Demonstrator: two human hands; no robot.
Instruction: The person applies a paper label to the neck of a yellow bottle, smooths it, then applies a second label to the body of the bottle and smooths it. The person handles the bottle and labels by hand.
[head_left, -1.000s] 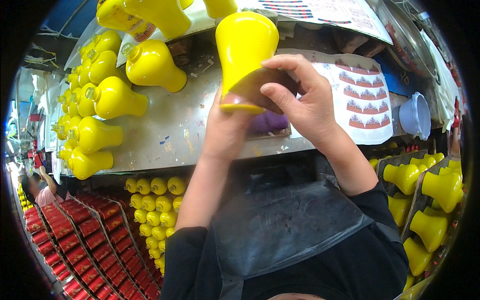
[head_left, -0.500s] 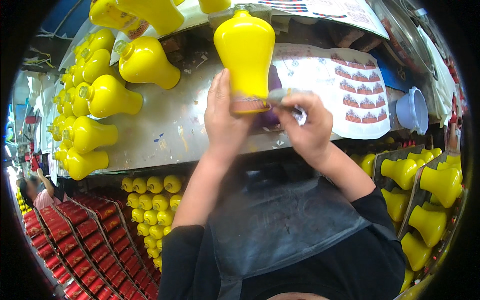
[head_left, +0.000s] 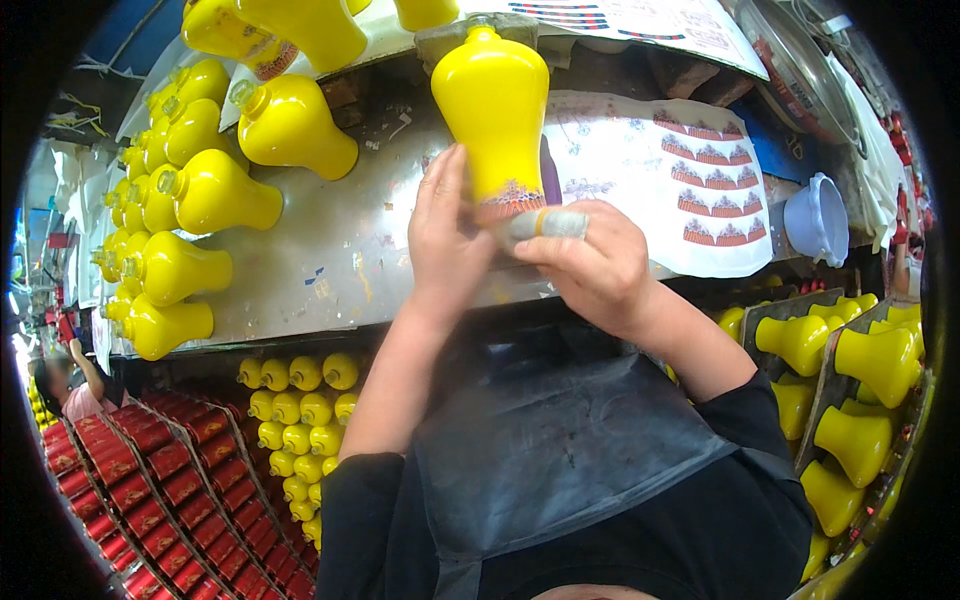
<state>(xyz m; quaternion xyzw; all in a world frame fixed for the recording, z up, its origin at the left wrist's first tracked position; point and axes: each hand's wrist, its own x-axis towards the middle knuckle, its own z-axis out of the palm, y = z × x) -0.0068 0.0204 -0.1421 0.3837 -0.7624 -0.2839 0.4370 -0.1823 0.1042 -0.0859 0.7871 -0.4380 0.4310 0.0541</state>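
A glossy yellow bottle (head_left: 490,90) lies with its neck pointing away from me and its base toward me. Around the base runs a reddish patterned decal band (head_left: 514,196). My left hand (head_left: 443,235) grips the lower left side of the bottle, fingers along its wall and thumb near the base. In my right hand (head_left: 602,262) is a flat grey-white strip-like tool (head_left: 556,224) with a yellow band around it. Its blurred left end is at the bottle's base, next to my left thumb. Something purple, mostly hidden, shows behind the bottle's right side.
A white decal sheet (head_left: 660,220) with rows of reddish bands lies right of the bottle, before a pale blue bucket (head_left: 816,222). Several yellow bottles (head_left: 225,192) lie at left. Racked yellow bottles (head_left: 855,445) and stacked red items (head_left: 170,470) stand below. Another person (head_left: 82,385) is far left.
My right hand has brought the tool from the right side of the base down and left across the base's near end. The decal's pointed pattern now shows more clearly. My left hand stays on the bottle.
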